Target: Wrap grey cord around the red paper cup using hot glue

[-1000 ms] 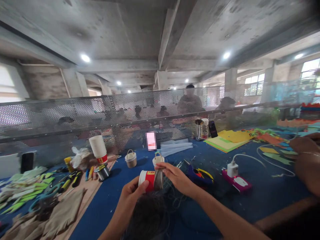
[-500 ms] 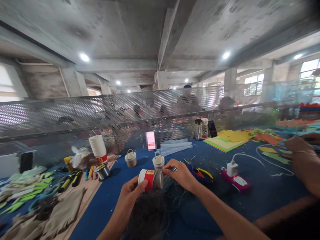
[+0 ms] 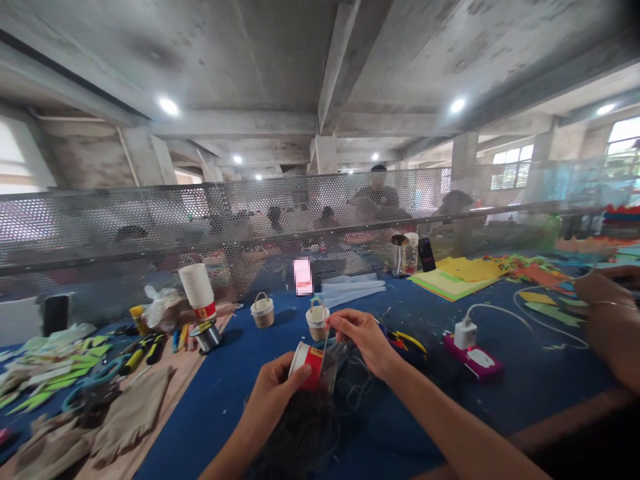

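My left hand (image 3: 281, 383) grips a red and white paper cup (image 3: 311, 365) lying tilted on its side, mouth toward the left. Grey cord covers the cup's right end. Fingertips of my right hand (image 3: 357, 337) pinch a strand of grey cord (image 3: 327, 338) just above that end. Loose loops of cord (image 3: 357, 380) hang below the right hand, and a dark tangled bundle (image 3: 300, 433) lies under the cup. Beyond my hands stand two small cord-wrapped cups with handles, one small bucket (image 3: 263, 311) to the left and another small bucket (image 3: 317, 323) close behind the held cup.
A stack of paper cups (image 3: 197, 288) rises beside a wire spool (image 3: 206, 336) at left. Pliers (image 3: 410, 343) lie right of my hands, near a purple power strip (image 3: 473, 358). Coloured sheets (image 3: 460, 277) are at back right. Another person's arm (image 3: 607, 327) reaches in at right.
The held cup has shifted slightly right and tilted more. My right hand has risen a little, drawing the cord strand upward from the cup.
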### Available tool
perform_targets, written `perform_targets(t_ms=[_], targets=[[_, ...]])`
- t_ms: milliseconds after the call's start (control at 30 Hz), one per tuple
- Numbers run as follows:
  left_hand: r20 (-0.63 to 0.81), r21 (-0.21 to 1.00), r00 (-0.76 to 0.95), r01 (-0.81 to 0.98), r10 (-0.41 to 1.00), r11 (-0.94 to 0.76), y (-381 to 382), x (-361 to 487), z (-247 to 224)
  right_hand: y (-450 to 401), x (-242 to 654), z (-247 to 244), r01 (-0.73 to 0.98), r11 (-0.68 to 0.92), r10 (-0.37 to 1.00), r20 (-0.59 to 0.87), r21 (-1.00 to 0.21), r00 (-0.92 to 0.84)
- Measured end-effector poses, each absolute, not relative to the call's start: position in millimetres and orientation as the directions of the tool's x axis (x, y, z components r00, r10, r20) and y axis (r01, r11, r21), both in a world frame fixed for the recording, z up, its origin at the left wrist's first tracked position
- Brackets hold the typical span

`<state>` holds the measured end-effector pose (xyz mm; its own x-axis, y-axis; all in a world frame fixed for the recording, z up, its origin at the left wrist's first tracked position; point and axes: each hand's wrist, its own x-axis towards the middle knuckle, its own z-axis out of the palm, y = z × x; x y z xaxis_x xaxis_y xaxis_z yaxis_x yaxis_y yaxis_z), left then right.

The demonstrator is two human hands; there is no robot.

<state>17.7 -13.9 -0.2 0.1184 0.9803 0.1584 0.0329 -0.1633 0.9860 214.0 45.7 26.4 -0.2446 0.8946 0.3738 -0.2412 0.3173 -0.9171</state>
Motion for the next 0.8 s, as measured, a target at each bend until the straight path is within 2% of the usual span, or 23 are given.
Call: perform_targets(t_ms=[267, 800], targets=[[0.188, 0.978, 0.122, 0.063, 0.974, -0.197, -14, 17, -1, 55, 216, 22, -0.141, 0.429, 0.884, 0.447, -0.892, -0.139], [0.176, 0.984, 0.196, -0.030, 0.965, -0.173, -21, 15, 3, 56, 217, 18, 0.074, 0.424, 0.902, 0.414, -0.903, -0.124]])
